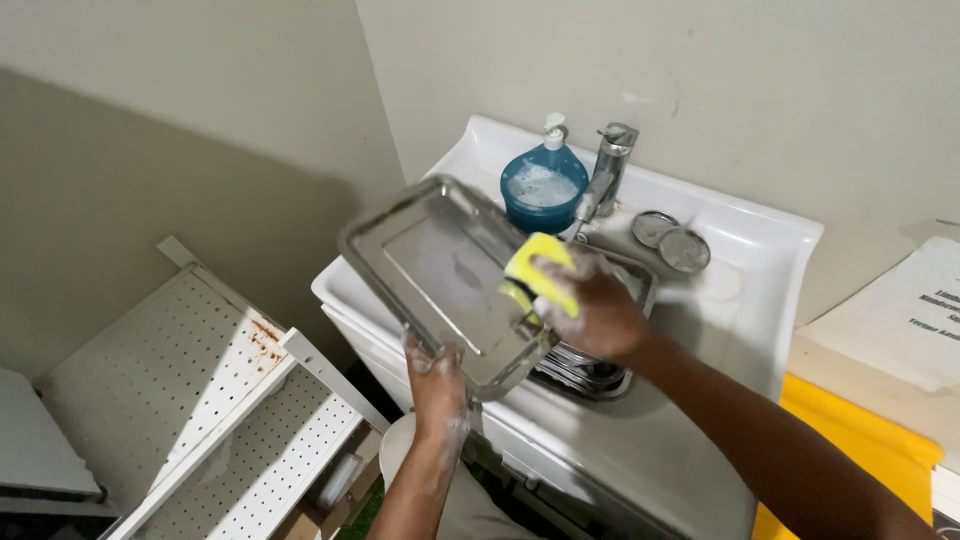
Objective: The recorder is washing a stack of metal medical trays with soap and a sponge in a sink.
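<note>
While soapy fingers (545, 268) of the right hand (590, 305) press a yellow sponge (538, 270) to a tilted steel tray (440, 275), the left hand (437, 375) clamps its lower rim above the white sink (740, 240) (slick metal could slip from wet lather)

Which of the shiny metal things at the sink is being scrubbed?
The large rectangular steel tray, gripped by the left hand; the right hand presses a yellow sponge on it.
</note>
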